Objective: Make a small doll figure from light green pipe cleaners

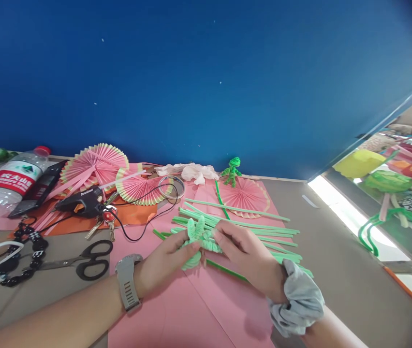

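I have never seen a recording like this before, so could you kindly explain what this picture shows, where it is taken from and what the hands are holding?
There is no machine here: a person works with two bare hands, and the single picture comes from a camera worn on that person's head, looking forward and down. The left hand, with a grey watch on its wrist, and the right hand, with a grey scrunchie on its wrist, together grip a light green pipe-cleaner figure. They work over pink paper on a grey table. More light green pipe cleaners lie just beyond the hands. To the left are black scissors, a black glue gun, keys, pink folded paper fans and a water bottle. A small dark green pipe-cleaner figure stands by the blue wall.
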`<state>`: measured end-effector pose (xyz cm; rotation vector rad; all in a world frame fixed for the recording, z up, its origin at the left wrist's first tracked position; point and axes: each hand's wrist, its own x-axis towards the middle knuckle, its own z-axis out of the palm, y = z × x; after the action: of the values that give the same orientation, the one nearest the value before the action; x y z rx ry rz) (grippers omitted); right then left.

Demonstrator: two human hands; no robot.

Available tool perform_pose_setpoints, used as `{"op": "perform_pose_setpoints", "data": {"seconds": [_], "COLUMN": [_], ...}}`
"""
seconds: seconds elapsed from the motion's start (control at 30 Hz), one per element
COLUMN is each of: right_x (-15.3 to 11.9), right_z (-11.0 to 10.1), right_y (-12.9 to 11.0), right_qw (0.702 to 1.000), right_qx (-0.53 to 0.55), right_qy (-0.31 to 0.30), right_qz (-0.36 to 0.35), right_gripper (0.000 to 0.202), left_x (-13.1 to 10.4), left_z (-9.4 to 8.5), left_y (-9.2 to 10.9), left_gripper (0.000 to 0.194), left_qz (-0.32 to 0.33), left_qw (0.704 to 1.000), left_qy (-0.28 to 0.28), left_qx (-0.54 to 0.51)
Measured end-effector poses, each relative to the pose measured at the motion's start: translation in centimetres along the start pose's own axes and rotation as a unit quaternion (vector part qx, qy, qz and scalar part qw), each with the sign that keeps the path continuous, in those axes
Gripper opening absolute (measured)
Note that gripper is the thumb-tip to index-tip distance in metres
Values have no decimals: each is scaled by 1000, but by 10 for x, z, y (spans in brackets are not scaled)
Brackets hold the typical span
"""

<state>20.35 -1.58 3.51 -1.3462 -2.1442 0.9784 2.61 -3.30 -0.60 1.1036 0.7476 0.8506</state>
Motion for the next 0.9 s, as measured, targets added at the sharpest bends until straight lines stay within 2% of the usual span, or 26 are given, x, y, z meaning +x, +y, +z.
{"op": "perform_pose_setpoints", "data": {"seconds": [0.1,0.23,0.47,0.7,0.9], "right_x": [0,3,3,-1,1], "right_z": [0,-2,-8,-16,-13], "right_y": [0,2,-2,-3,3], "right_qw": [1000,999,996,980,968], "right_qx": [-9,10,30,65,42], "right_qy": [-9,-48,-76,-175,-237], "right_qz": [10,6,-28,-63,-74], "right_gripper": [25,18,26,16,15], "left_x": [-1,-4,-8,-13,-12], "left_z": [1,1,0,2,3], "left_y": [1,1,2,4,4], "left_gripper": [22,23,26,30,33], "left_qz": [9,22,-17,0,8], "left_qw": [999,994,996,989,986], "left_qy": [20,8,-18,-101,-106], "left_qx": [38,103,80,110,130]}}
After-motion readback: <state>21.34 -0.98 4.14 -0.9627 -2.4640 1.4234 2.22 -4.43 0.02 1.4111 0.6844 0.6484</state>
